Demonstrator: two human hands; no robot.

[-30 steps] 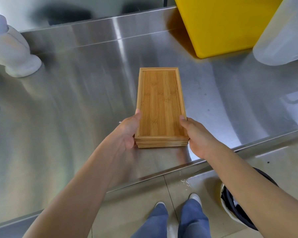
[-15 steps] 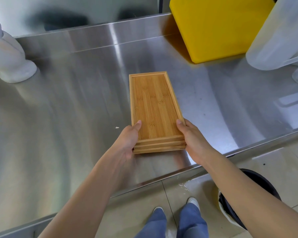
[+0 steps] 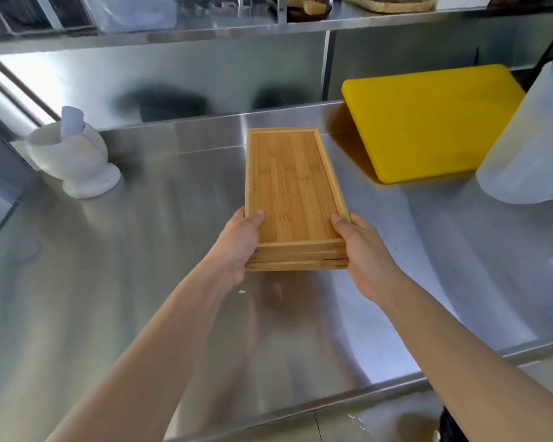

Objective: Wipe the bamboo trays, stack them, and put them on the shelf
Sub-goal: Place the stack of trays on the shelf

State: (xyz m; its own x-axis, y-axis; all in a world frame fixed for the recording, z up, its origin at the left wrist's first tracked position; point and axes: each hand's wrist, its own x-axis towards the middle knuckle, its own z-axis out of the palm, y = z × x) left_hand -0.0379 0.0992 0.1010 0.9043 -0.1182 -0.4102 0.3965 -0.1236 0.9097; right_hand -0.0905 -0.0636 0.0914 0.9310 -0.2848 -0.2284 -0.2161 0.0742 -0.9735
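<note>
Stack of bamboo trays at frame centre, above the steel surface. Left hand and right hand clamp its near corners, thumbs on top. Looks rigid and light, but smooth layers may slide; side grip suits. Shelf at top of frame.

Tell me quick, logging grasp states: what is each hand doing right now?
Left hand: closed on the stack of bamboo trays, left side.
Right hand: closed on the same stack, right side.
</note>
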